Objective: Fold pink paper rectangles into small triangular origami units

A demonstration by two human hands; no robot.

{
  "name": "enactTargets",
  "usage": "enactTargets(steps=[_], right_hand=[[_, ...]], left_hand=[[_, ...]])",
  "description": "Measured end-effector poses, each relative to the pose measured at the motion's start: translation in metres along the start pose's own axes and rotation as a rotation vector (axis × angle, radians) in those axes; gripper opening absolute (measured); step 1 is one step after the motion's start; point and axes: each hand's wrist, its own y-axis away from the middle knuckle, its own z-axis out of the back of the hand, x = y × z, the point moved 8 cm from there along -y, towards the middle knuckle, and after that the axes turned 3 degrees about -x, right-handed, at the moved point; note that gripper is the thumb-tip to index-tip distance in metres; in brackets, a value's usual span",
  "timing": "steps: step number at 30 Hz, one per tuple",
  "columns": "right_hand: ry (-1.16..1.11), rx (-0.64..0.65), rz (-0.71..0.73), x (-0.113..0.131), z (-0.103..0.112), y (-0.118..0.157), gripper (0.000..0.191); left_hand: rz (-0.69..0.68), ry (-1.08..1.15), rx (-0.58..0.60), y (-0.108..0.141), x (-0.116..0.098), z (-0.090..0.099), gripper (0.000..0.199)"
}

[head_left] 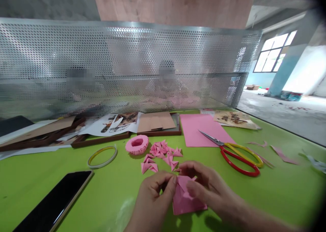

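Just above the green table, a piece of pink paper (187, 204) with creased folds at its top is between my two hands. My left hand (156, 194) pinches its upper left corner between thumb and forefinger. On the other side, my right hand (209, 188) grips the upper right part, its thumb in front and its fingers curled behind, slightly blurred. Beyond my fingertips lies a loose pile of small folded pink paper triangles (163, 150). A ring of pink folded paper (137, 144) sits left of that pile.
Red-and-yellow-handled scissors (240, 154) lie partly over a pink paper sheet (196, 130). At left are a roll of tape (102, 157) and a phone (54, 199). Pink scraps (284, 155) lie at right. Frames with pictures (159, 121) line a perforated metal screen (127, 65).
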Motion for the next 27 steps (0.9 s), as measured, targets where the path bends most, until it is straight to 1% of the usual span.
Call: enactTargets(steps=[2, 5, 10, 12, 15, 19, 22, 25, 27], right_hand=[[-0.004, -0.013, -0.038, -0.005, -0.003, -0.003, 0.02], [-0.043, -0.025, -0.05, -0.009, -0.005, -0.007, 0.013], [-0.141, -0.003, -0.04, -0.009, -0.002, -0.01, 0.01], [-0.138, 0.004, -0.029, -0.008, 0.0, -0.01, 0.012], [-0.126, 0.019, -0.009, -0.008, 0.001, -0.01, 0.014], [-0.103, 0.03, 0.015, -0.006, 0.003, -0.01, 0.013], [-0.015, 0.055, 0.062, 0.0, 0.004, -0.01, 0.01], [0.074, 0.054, 0.099, 0.007, 0.006, -0.01, 0.01], [0.113, 0.047, 0.098, 0.009, 0.007, -0.01, 0.01]], left_hand=[[-0.02, -0.039, 0.008, 0.001, -0.002, -0.002, 0.021], [-0.015, -0.034, 0.018, 0.0, -0.003, -0.004, 0.02], [0.076, 0.084, 0.01, 0.001, -0.002, -0.005, 0.019], [0.105, 0.142, -0.001, 0.002, -0.002, -0.006, 0.019], [0.113, 0.184, -0.009, 0.003, -0.002, -0.007, 0.021], [0.081, 0.164, 0.003, 0.0, 0.003, -0.006, 0.021], [0.045, 0.113, 0.023, -0.002, 0.006, -0.005, 0.021], [-0.005, 0.051, 0.015, -0.001, 0.004, -0.005, 0.021], [-0.029, 0.011, -0.003, 0.001, 0.0, -0.004, 0.022]])
